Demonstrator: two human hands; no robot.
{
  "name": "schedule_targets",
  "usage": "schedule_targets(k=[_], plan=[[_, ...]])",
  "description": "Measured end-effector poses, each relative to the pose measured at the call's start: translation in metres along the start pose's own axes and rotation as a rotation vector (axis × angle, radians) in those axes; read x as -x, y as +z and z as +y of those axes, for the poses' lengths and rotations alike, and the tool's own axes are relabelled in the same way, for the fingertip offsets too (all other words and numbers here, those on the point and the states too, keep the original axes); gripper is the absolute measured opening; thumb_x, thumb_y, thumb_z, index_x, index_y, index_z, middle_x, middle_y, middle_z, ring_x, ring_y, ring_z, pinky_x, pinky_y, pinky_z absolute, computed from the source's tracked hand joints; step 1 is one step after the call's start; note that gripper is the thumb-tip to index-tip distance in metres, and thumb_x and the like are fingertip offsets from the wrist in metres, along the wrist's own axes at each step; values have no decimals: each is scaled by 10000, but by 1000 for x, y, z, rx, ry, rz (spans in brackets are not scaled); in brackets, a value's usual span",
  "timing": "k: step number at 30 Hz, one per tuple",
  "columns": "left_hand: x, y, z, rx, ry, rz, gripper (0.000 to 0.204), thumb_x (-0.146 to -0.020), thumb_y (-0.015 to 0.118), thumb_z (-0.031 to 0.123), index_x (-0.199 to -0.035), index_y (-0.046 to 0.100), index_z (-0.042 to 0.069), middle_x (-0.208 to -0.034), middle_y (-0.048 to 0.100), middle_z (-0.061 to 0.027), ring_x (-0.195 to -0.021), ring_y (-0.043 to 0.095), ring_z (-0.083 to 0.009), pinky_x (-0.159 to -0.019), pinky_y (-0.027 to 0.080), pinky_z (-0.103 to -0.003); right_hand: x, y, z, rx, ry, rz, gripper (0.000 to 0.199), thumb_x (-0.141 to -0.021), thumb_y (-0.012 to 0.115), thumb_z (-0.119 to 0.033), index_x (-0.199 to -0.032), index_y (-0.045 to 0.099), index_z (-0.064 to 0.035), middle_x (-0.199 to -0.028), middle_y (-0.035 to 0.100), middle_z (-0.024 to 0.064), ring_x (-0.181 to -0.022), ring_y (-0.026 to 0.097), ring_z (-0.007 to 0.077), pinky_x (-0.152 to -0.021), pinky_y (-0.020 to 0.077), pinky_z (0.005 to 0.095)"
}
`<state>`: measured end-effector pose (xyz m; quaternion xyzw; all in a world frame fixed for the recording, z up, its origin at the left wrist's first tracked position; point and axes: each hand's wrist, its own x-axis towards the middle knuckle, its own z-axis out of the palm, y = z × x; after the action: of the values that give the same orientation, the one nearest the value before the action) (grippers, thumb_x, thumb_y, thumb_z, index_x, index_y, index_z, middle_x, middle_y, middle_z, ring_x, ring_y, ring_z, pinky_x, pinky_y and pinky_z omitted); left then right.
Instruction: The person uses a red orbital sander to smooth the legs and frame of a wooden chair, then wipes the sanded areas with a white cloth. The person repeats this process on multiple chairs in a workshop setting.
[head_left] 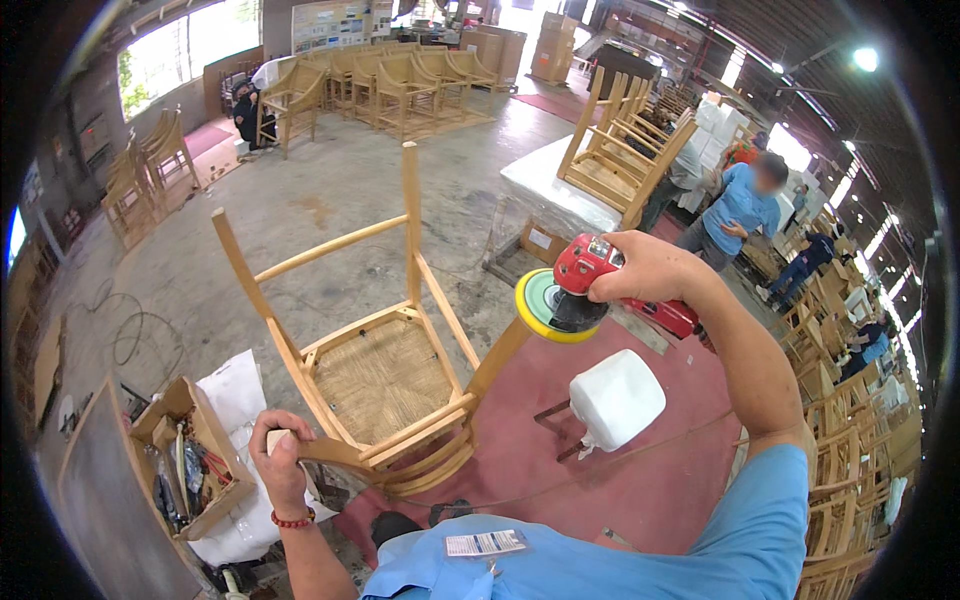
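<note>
Work on the upturned chair [380, 375], mid-frame, looks under way, how much remains I cannot tell: the right hand [650, 268] has fingers wrapped around a red sander [583, 262] by one leg [497, 358], the left hand [280, 462] fingers curled around the lower-left leg [335, 453].

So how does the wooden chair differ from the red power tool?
The wooden chair is large and pale brown with a woven seat; the red power tool is smaller, with a yellow-edged pad. The left hand grips the chair, tipped so its underside shows; the right hand grips the tool. Both are held.
</note>
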<state>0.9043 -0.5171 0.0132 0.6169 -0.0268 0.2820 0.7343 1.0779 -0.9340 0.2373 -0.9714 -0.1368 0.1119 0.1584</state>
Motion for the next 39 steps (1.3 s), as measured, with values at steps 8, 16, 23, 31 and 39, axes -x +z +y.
schedule_targets(k=[8,16,23,31,39], plan=[[-2,3,-1,9,38,12,431,-849,654,422,-865,475,31,-748,490,-64,-698,489,-164,-660,430,-308,-4,-26,25,-28,205,173,657,-628,749,-364,-1116,639,63,-946,692,215,-858,681,274,-800,520,358],[-1,2,-1,-26,16,20,453,-837,660,439,-838,517,9,-732,559,-96,-684,549,-167,-647,455,-293,-19,-14,18,-68,133,25,632,-621,761,-377,-1075,656,50,-888,695,183,-805,675,264,-778,525,345],[2,0,-1,23,-39,41,459,-825,697,444,-851,538,14,-754,589,-107,-706,572,-174,-666,471,-305,-96,-40,10,-247,163,190,567,-649,761,-317,-1076,664,42,-835,681,138,-702,664,217,-650,536,347],[4,6,0,30,7,107,405,-811,728,383,-874,531,35,-697,577,-93,-622,554,-197,-608,456,-325,-300,-73,-45,-280,-101,146,547,-613,785,-324,-1004,685,46,-799,680,152,-584,647,197,-523,526,336],[3,22,5,44,30,227,390,-824,728,372,-835,541,30,-708,592,-118,-650,533,-234,-633,430,-372,-445,-60,-95,26,-182,22,560,-597,777,-382,-953,698,44,-828,695,173,-668,674,238,-598,535,346]])
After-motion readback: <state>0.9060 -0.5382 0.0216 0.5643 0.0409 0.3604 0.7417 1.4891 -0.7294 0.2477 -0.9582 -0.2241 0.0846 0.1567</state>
